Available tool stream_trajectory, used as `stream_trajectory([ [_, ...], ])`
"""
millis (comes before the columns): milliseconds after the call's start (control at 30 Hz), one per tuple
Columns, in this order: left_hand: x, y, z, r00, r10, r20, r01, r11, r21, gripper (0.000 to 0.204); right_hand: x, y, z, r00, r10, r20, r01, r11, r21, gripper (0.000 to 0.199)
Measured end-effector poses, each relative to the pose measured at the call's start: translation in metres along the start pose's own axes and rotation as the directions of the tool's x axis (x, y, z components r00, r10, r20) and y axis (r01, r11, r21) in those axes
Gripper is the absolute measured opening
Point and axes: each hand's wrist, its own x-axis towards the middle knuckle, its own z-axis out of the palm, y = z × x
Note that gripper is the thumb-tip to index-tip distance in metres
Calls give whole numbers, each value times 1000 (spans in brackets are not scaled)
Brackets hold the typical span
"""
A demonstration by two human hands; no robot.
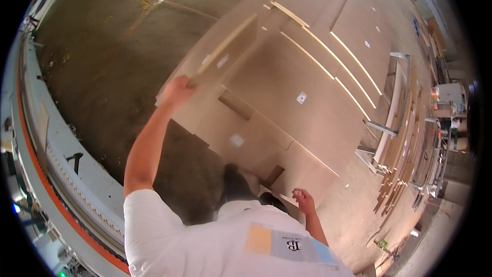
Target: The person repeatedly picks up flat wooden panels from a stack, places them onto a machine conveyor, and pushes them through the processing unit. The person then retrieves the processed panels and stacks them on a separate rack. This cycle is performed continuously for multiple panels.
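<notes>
My left hand (177,92) is stretched out to the left, its fingers closed round the near end of a flat brown board (233,51). This board stands tilted up on edge, with a pale long edge and a white label; motion blurs it slightly. Under it spread low stacks of large brown panels (274,77), several bearing small white labels. My right hand (305,202) hangs low at my right side, near the panels' close edge. Its fingers are loosely bent and apart, and nothing shows in them.
Long pale-edged strips (328,61) lie across the panels. On the right stands a metal-framed rack (384,128), beside stacked long brown boards (402,169). A long machine bed with an orange stripe (36,169) runs along the left. Concrete floor (107,66) lies between.
</notes>
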Motion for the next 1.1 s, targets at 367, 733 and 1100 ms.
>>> stream_trajectory([
  [367,-497,60,38,716,588,-376,-324,758,566,64,25,-162,-19,394,-556,732,-416,602,681,90],
  [733,-928,181,256,640,-157,-752,526,803,281,46,-96,10,5,140,49,989,-26,999,-46,63],
  [1100,-1170,259,476,-81,-605,-792,868,347,-354,64,-310,154,75,-276,239,931,312,938,-148,67],
])
